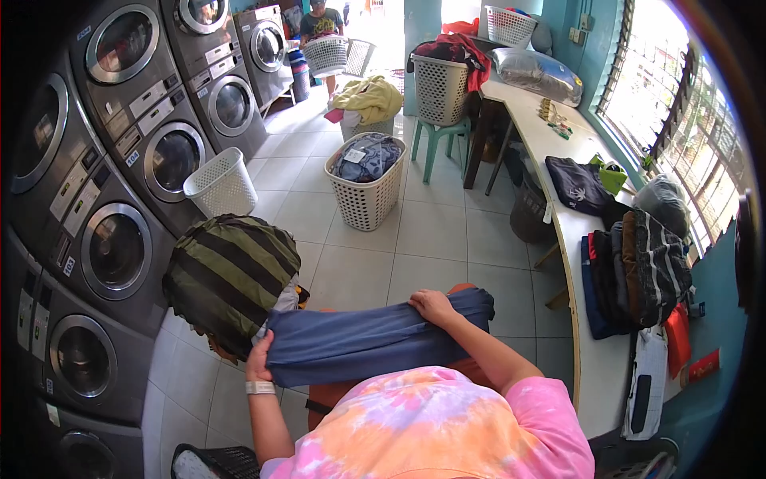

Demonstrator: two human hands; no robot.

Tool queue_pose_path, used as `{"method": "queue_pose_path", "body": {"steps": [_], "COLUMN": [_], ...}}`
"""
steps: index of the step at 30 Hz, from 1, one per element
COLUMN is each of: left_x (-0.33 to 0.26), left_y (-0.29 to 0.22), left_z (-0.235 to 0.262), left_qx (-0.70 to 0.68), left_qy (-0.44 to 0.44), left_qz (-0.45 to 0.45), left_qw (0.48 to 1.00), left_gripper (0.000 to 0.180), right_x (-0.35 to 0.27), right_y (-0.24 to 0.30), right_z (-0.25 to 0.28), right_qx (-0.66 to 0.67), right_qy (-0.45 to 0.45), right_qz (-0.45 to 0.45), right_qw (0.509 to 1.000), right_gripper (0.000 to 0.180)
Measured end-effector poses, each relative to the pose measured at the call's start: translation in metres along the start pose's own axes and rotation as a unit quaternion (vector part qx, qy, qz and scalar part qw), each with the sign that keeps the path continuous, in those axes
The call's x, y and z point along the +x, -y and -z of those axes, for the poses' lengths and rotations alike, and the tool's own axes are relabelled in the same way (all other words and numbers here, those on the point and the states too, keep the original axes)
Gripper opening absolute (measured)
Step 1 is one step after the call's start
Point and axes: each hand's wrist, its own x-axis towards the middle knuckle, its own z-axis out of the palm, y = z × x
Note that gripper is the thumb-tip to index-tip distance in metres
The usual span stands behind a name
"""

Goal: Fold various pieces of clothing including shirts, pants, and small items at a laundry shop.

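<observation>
A long, folded dark blue cloth lies stretched across my lap; its exact garment kind does not show. My left hand grips its left end, fingers partly hidden at the edge. Toward the right part of the cloth, my right hand is closed on the upper edge with bent fingers. Just beyond my left hand stands a heap of laundry topped with a green and black striped cloth, almost touching the blue one.
Stacked dryers line the left wall. Ahead on the tiled floor are an empty white basket and a filled one. A long table at right bears folded clothes. Far back, a person stands by baskets.
</observation>
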Motion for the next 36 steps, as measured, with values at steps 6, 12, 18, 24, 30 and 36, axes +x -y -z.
{"method": "queue_pose_path", "body": {"steps": [6, 12, 18, 24, 30, 36], "left_x": [-0.002, 0.009, 0.002, -0.001, 0.006, 0.019], "left_y": [-0.038, -0.029, -0.03, -0.029, -0.004, 0.057], "left_z": [0.023, 0.049, 0.064, 0.065, 0.01, -0.067], "left_qx": [0.036, 0.161, 0.207, 0.23, 0.335, 0.425], "left_qy": [-0.021, -0.094, -0.153, -0.184, -0.158, 0.019], "left_qz": [-0.055, -0.074, -0.107, -0.088, -0.111, -0.151], "left_qw": [0.998, 0.98, 0.96, 0.951, 0.922, 0.892], "left_gripper": [0.039, 0.041, 0.043, 0.041, 0.042, 0.047], "right_x": [0.027, 0.04, 0.045, 0.045, 0.036, 0.039], "right_y": [0.036, 0.038, 0.053, 0.052, 0.046, 0.05], "right_z": [-0.005, -0.029, -0.045, -0.05, -0.046, -0.048], "right_qx": [0.025, 0.021, 0.009, 0.017, 0.015, 0.033], "right_qy": [-0.037, -0.039, -0.022, -0.001, 0.023, 0.021], "right_qz": [-0.002, 0.008, 0.014, 0.0, -0.017, 0.001], "right_qw": [0.999, 0.999, 1.0, 1.0, 0.999, 0.999], "right_gripper": [0.022, 0.022, 0.022, 0.024, 0.025, 0.026]}}
